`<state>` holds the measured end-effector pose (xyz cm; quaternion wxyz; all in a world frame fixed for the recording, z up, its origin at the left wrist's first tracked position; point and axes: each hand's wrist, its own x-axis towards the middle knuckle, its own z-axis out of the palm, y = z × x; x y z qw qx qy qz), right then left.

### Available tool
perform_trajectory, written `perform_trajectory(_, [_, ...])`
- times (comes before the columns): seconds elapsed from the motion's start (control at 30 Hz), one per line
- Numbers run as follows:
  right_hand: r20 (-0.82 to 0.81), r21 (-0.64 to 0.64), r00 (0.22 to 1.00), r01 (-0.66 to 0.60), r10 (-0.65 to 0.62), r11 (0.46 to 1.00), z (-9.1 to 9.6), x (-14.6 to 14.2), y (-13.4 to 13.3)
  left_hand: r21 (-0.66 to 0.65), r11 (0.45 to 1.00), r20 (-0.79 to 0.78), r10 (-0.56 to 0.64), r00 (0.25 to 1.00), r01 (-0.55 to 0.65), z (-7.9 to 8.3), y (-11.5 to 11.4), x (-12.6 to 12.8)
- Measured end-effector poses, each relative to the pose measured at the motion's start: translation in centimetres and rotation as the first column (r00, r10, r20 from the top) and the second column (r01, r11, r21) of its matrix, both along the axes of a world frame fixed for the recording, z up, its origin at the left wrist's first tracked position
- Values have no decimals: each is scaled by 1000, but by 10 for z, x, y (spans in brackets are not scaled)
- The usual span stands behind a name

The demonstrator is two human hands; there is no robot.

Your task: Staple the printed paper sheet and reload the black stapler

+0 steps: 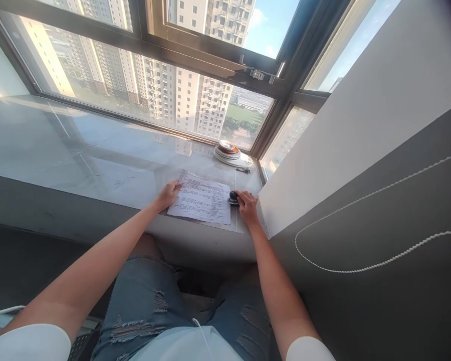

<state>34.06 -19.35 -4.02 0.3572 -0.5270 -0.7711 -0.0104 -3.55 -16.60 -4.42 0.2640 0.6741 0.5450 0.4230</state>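
Note:
A printed sheet of paper [201, 198] lies on the glossy window ledge, its near edge close to the ledge's front. My left hand [168, 194] pinches the sheet's left edge, thumb on top. Beside the right edge of the sheet is a small black device [233, 196] that looks like a hole punch. My right hand [248, 203] has its fingers closed over it from the right. Whether the paper's edge goes into the device cannot be made out.
Round stacked dishes or lids [229, 152] stand at the back of the ledge [135, 188], with a small dark object [243, 171] before them. A wall [323, 150] rises close on the right, where a beaded cord [346, 272] hangs. Windows with dark frames [108, 118] run behind.

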Motion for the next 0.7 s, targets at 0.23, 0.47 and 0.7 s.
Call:
perform_trajectory(0.23, [2,43,1000,23,-23,999,-7,4,6,13,1000,-18,-8,1000,9,-4,3,0])
perform_trajectory(0.47, [48,30,998,-39,38,999,-9,4,7,8,1000,6,-15,1000,15,0,0,2])
perform_trajectory(0.7, [112,55,994,-8,2,998,-8,2,4,-19,999,78,-26,997,28,2,-2,3])
